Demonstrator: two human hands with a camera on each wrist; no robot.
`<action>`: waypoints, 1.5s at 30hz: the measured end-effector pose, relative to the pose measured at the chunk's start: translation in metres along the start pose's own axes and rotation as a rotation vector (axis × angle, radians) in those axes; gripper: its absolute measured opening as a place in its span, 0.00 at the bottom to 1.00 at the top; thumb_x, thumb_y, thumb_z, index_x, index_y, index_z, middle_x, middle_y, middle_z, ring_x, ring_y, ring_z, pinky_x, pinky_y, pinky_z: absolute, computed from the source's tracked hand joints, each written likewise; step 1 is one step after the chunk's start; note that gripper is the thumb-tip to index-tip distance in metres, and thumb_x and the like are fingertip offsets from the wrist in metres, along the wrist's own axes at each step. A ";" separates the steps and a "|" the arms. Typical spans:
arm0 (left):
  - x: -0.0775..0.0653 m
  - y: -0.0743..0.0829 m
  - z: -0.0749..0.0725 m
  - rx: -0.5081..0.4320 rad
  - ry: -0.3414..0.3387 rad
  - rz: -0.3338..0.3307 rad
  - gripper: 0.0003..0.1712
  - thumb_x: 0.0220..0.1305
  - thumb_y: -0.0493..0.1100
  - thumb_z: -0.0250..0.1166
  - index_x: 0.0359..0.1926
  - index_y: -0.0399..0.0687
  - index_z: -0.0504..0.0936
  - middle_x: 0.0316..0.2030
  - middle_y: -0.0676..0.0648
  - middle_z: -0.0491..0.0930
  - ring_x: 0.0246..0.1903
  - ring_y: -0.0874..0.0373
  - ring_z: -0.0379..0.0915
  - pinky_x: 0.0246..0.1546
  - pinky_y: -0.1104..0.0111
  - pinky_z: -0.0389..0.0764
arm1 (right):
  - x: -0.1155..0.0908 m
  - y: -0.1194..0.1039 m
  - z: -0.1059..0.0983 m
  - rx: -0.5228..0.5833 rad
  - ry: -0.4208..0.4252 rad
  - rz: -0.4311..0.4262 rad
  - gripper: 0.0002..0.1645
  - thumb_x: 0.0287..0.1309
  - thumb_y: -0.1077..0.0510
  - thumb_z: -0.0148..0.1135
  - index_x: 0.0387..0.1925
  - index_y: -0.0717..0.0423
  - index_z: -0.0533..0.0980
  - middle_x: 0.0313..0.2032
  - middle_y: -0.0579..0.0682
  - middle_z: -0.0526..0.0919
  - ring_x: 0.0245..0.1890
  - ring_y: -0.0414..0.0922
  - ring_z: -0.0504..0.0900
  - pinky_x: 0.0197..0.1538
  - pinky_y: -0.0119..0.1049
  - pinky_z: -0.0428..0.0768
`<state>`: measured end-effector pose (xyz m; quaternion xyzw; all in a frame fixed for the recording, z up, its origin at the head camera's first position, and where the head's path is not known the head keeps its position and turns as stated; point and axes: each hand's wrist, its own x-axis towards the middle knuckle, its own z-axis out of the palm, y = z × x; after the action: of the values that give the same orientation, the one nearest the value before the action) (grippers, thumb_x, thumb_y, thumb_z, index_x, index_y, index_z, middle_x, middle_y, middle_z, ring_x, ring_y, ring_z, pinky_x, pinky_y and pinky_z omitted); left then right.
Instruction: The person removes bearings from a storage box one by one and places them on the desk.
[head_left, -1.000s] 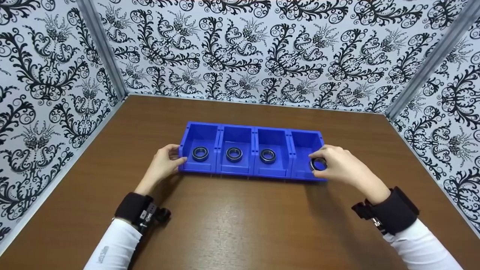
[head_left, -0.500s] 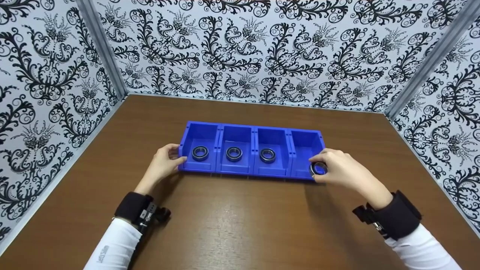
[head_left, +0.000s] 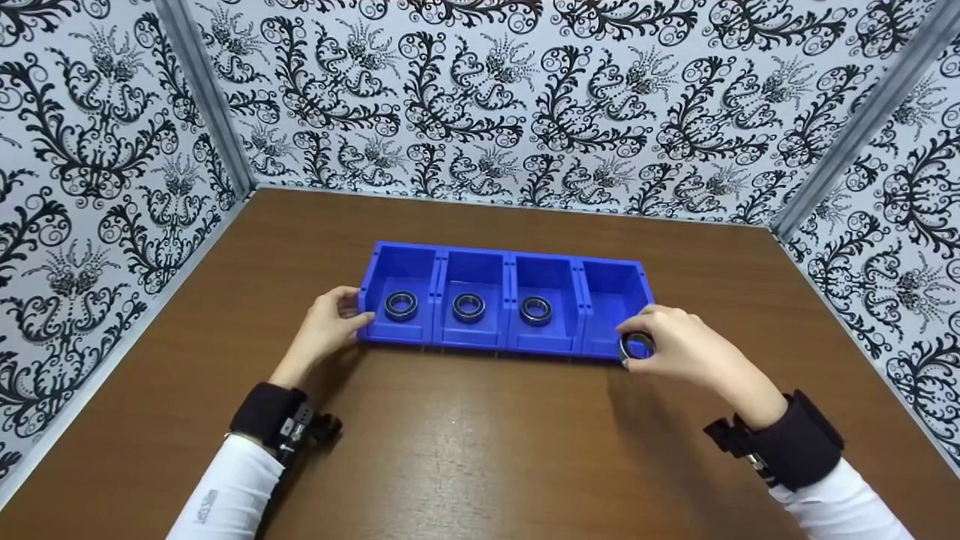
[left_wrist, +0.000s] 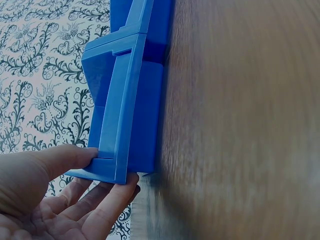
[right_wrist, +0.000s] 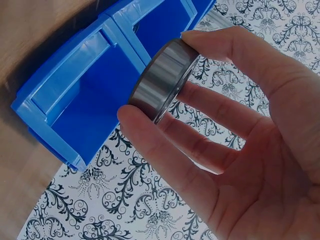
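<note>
A row of blue bins (head_left: 472, 341) with several compartments sits on the table. My left hand (head_left: 330, 326) grips its left end wall; in the left wrist view the thumb lies inside the rim and the fingers outside. My right hand (head_left: 679, 345) pinches a ball bearing (right_wrist: 165, 77) by its outer rim, between thumb and fingertip. This bearing is held above the front edge of the rightmost compartment. The other three compartments each hold one bearing lying flat: the left bearing (head_left: 401, 306), the middle bearing (head_left: 469, 307) and the right bearing (head_left: 535, 310).
The brown wooden table (head_left: 450, 442) extends in front of and around the bins. White panels with a black floral pattern (head_left: 487, 97) stand behind and at both sides, joined by grey posts (head_left: 206, 97). Both wrists wear black straps with cameras.
My right hand has shifted slightly toward me with the bearing, from over the rightmost compartment to its front edge. The left hand keeps its hold, and the bins have barely moved.
</note>
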<state>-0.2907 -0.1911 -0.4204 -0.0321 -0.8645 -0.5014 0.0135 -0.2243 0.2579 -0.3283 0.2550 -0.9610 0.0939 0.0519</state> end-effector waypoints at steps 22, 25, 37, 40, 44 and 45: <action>-0.001 0.001 0.000 0.018 -0.001 -0.021 0.27 0.58 0.38 0.61 0.58 0.32 0.67 0.54 0.31 0.74 0.54 0.42 0.73 0.53 0.57 0.78 | -0.016 -0.005 0.011 -0.004 0.017 0.011 0.15 0.40 0.54 0.68 0.36 0.48 0.81 0.33 0.46 0.80 0.34 0.43 0.79 0.35 0.39 0.77; 0.000 0.001 0.000 0.007 -0.003 -0.025 0.27 0.58 0.38 0.61 0.58 0.32 0.67 0.54 0.32 0.74 0.54 0.42 0.73 0.53 0.57 0.78 | -0.018 -0.006 0.013 -0.008 0.018 0.013 0.15 0.39 0.54 0.68 0.35 0.47 0.81 0.33 0.45 0.80 0.34 0.42 0.78 0.35 0.37 0.77; -0.001 0.000 0.001 -0.005 0.004 0.010 0.27 0.57 0.36 0.61 0.57 0.29 0.67 0.53 0.30 0.74 0.54 0.40 0.73 0.57 0.56 0.75 | -0.028 -0.010 0.019 -0.017 -0.011 0.024 0.16 0.40 0.52 0.67 0.37 0.48 0.81 0.34 0.43 0.79 0.36 0.41 0.79 0.39 0.39 0.78; -0.001 0.001 0.000 -0.013 0.003 0.016 0.26 0.58 0.36 0.61 0.56 0.28 0.67 0.53 0.29 0.74 0.53 0.40 0.73 0.57 0.55 0.74 | -0.029 -0.010 0.021 -0.013 -0.013 0.014 0.15 0.40 0.52 0.68 0.36 0.47 0.81 0.34 0.42 0.79 0.36 0.41 0.79 0.37 0.38 0.78; -0.001 0.001 0.001 -0.024 0.004 0.022 0.26 0.57 0.35 0.61 0.56 0.27 0.67 0.52 0.28 0.74 0.53 0.39 0.73 0.57 0.55 0.74 | -0.031 -0.011 0.024 0.002 -0.019 0.007 0.13 0.40 0.52 0.68 0.34 0.45 0.80 0.33 0.42 0.79 0.36 0.41 0.79 0.35 0.36 0.77; -0.001 0.001 0.001 -0.026 0.005 0.019 0.26 0.57 0.35 0.61 0.56 0.28 0.68 0.52 0.28 0.74 0.53 0.39 0.73 0.57 0.55 0.74 | -0.031 -0.011 0.024 0.006 -0.021 0.006 0.13 0.40 0.52 0.68 0.34 0.44 0.80 0.33 0.41 0.79 0.35 0.41 0.79 0.35 0.35 0.77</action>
<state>-0.2899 -0.1901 -0.4202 -0.0391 -0.8575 -0.5126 0.0201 -0.1935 0.2587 -0.3551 0.2532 -0.9620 0.0943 0.0407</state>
